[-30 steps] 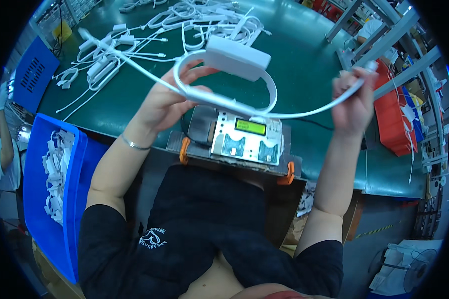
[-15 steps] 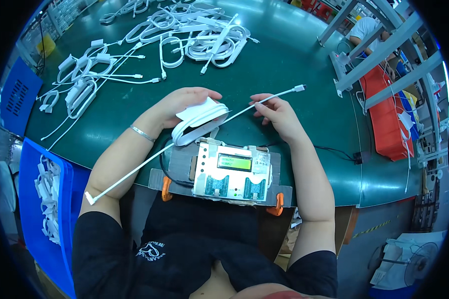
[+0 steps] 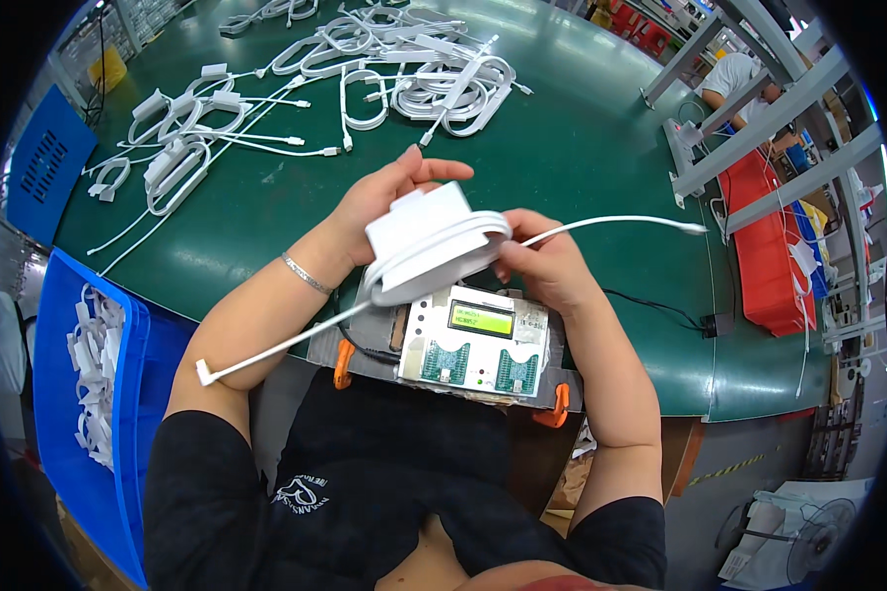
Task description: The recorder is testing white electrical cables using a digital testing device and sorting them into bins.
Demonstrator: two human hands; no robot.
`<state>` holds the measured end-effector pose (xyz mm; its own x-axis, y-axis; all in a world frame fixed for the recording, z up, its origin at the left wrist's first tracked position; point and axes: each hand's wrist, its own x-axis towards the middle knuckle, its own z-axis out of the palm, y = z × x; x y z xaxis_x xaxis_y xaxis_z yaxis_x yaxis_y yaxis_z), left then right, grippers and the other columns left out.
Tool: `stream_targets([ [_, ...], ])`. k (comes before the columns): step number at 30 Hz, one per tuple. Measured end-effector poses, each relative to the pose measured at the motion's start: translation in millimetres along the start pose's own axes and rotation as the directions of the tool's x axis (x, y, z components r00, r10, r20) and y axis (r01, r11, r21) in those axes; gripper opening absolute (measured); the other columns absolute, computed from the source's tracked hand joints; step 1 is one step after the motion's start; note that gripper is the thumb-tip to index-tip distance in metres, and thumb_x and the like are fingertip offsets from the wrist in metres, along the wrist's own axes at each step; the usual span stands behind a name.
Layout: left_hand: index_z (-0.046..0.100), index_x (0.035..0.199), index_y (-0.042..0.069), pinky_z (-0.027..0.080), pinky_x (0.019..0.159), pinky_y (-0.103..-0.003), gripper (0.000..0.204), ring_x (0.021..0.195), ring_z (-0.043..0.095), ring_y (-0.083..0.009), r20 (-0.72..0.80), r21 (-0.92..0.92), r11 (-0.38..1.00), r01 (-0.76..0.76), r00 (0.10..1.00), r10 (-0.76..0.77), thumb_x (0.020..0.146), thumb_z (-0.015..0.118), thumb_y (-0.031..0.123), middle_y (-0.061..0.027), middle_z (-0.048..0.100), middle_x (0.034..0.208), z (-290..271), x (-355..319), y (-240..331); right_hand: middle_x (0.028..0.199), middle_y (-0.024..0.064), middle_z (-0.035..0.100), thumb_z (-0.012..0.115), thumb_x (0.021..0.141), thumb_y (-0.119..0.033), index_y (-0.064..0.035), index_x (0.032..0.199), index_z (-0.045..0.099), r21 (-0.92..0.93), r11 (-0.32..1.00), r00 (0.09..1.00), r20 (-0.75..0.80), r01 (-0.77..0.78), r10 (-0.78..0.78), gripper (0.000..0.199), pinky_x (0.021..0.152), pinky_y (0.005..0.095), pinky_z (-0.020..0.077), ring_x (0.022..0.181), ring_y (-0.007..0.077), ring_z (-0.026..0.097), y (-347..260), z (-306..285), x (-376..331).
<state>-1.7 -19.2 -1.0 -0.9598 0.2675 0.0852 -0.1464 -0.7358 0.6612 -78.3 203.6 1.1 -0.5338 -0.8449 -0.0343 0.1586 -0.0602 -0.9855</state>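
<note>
Centrally, above glossy green tabletop (image 3: 601, 177): coiled white cable (image 3: 436, 254) between both hands, left hand (image 3: 369, 204) gripping from behind, right hand (image 3: 554, 264) pinching its right end. Just below, pale rectangular box (image 3: 475, 347) with lit screen (image 3: 482, 318), upper-left corner hidden by cable; orange clamps (image 3: 343, 364) either side.

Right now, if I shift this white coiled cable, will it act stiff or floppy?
The coiled cable is probably springy rather than limp: one end arches past your right hand with little droop. The other end may swing or snag, since it juts out left, tipped with an angled plug.
</note>
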Motion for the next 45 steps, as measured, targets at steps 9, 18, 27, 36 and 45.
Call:
stream_targets([
  [9, 0.051, 0.117, 0.006, 0.045, 0.068, -0.020, 0.033, 0.082, 0.059, -0.0107, -0.209, 0.469, 0.883, -0.013, 0.970, 0.125, 0.085, 0.057, 0.004, -0.0066, 0.060, 0.097, 10, -1, -3, 0.088, 0.0055, 0.056, 0.041, 0.098, -0.028, -0.0030, 0.115, 0.049, 0.354, 0.869, 0.930, -0.248, 0.347, -0.270, 0.032, 0.063, 0.0260, 0.0426, 0.069, 0.0113, 0.050, -3, -31, 7],
  [18, 0.052, 0.098, 0.007, 0.043, 0.073, -0.021, 0.013, 0.085, 0.059, -0.0108, -0.521, 0.525, 0.829, -0.192, 0.698, 0.491, 0.092, 0.056, 0.018, -0.0064, 0.066, 0.093, -8, 6, 3, 0.089, 0.0079, 0.058, 0.038, 0.099, -0.029, -0.0018, 0.112, 0.053, 0.067, 0.970, 0.948, -0.238, 0.234, -0.213, 0.034, 0.063, 0.0269, 0.0458, 0.068, 0.0126, 0.052, -2, -25, 10],
  [27, 0.052, 0.094, 0.007, 0.049, 0.080, -0.028, 0.011, 0.080, 0.062, -0.0139, -0.020, 0.255, 0.901, -0.352, 0.929, 0.369, 0.092, 0.055, 0.018, -0.0063, 0.062, 0.089, 0, -6, -1, 0.090, 0.0094, 0.058, 0.040, 0.098, -0.031, -0.0020, 0.111, 0.053, 0.076, 0.976, 0.969, -0.159, 0.205, -0.191, 0.034, 0.063, 0.0278, 0.0472, 0.068, 0.0129, 0.054, 1, -29, 6],
  [36, 0.044, 0.123, -0.003, 0.052, 0.070, -0.026, 0.044, 0.067, 0.064, -0.0145, 0.079, 0.277, 0.959, -0.061, 0.996, 0.041, 0.085, 0.060, 0.014, -0.0096, 0.065, 0.088, 14, -12, 21, 0.089, 0.0093, 0.059, 0.042, 0.097, -0.029, -0.0016, 0.109, 0.052, 0.026, 0.984, 0.978, -0.119, 0.174, -0.170, 0.032, 0.064, 0.0280, 0.0478, 0.068, 0.0132, 0.055, -2, -37, 5],
  [45, 0.056, 0.095, -0.003, 0.049, 0.062, -0.024, 0.015, 0.057, 0.059, -0.0120, 0.001, 0.397, 0.908, 0.132, 0.990, -0.144, 0.082, 0.057, 0.005, -0.0066, 0.062, 0.072, 4, -13, 22, 0.086, 0.0061, 0.060, 0.052, 0.094, -0.026, 0.0006, 0.113, 0.053, -0.021, 1.000, 0.989, -0.148, 0.007, -0.010, 0.033, 0.054, 0.0215, 0.0459, 0.063, 0.0108, 0.055, -10, -36, 3],
])
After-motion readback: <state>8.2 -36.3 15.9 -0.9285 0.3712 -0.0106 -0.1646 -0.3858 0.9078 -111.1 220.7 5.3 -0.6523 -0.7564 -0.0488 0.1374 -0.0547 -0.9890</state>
